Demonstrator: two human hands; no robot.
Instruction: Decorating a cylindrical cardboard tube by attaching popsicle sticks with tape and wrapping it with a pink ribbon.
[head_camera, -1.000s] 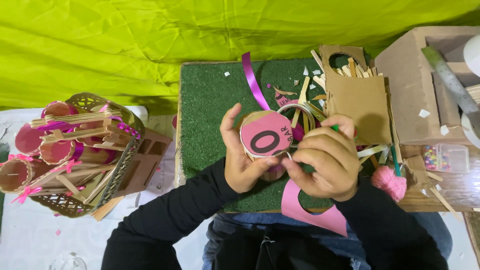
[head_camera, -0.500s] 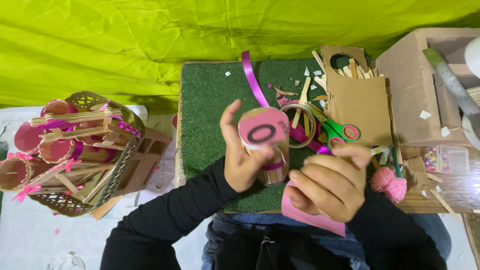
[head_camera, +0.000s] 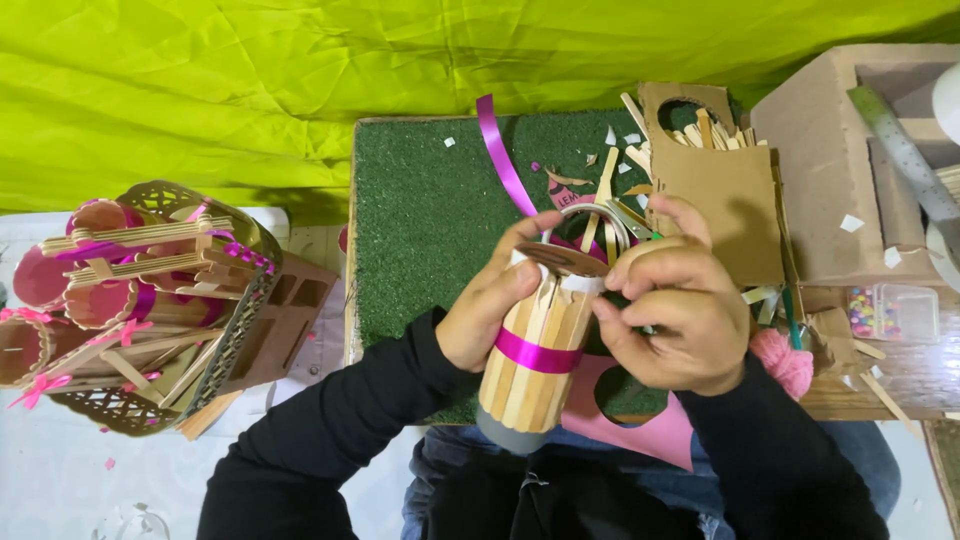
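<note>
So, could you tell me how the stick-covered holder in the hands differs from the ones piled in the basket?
The holder in the hands is gripped by the left hand, with the right hand at its top; the piled holders lie on their sides in the basket, untouched. It wears a plain ribbon band; some of those carry bows. Both have wooden sticks and pink ribbon.

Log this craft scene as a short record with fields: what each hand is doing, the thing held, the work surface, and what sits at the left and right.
Left hand: grips the side of the stick-covered cylinder
Right hand: fingertips at the cylinder's top rim
Held thing: tube clad in wooden sticks, magenta ribbon band around it, grey base, tilted toward the camera
Surface: green turf mat
On the mat: loose magenta ribbon strip, stick scraps
Left: basket of finished cylinders
Right: cardboard box, pink yarn ball
Under the hands: pink paper sheet
</note>
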